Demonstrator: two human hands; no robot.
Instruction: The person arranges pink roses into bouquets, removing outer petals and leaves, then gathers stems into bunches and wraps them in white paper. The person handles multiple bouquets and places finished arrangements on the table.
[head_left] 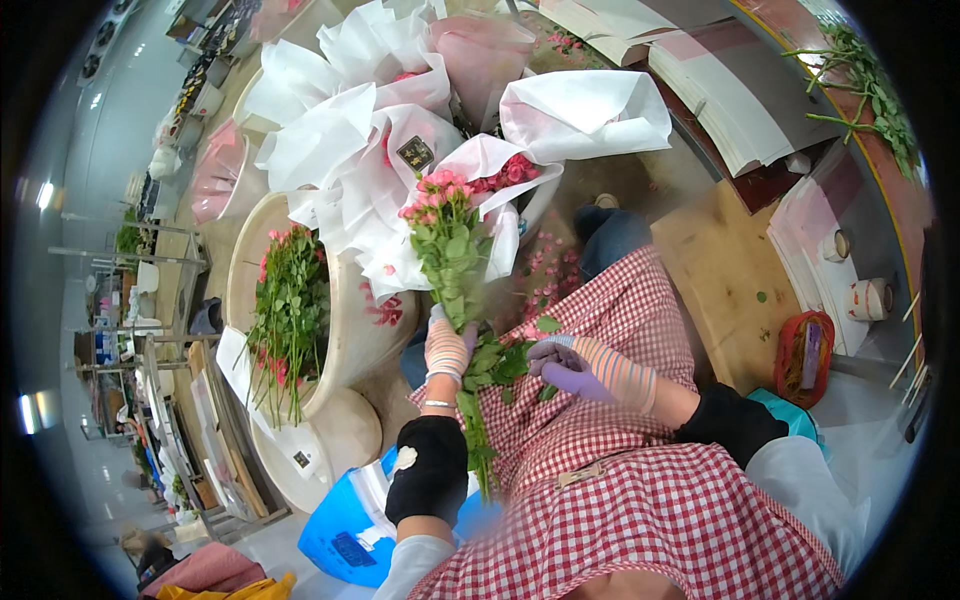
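Observation:
My left hand [446, 348], in a pink striped glove with a black sleeve guard, is closed around the stems of a bunch of small pink roses [447, 235]; the flower heads point away from me and the stems run down past my wrist. My right hand [590, 370], in a purple-tipped striped glove, is at the green leaves [500, 360] on the lower stems, fingers pinching at them. Both hands work over my lap, which is covered by a red-and-white checked apron [640, 480].
A large cream tub [345, 340] at left holds more pink roses [290, 315]. Behind it stand bundles wrapped in white and pink paper [400, 120]. A wooden bench [725, 285], stacked paper sheets [740, 100], tape rolls [868, 298] and a blue bag [345, 535] lie around.

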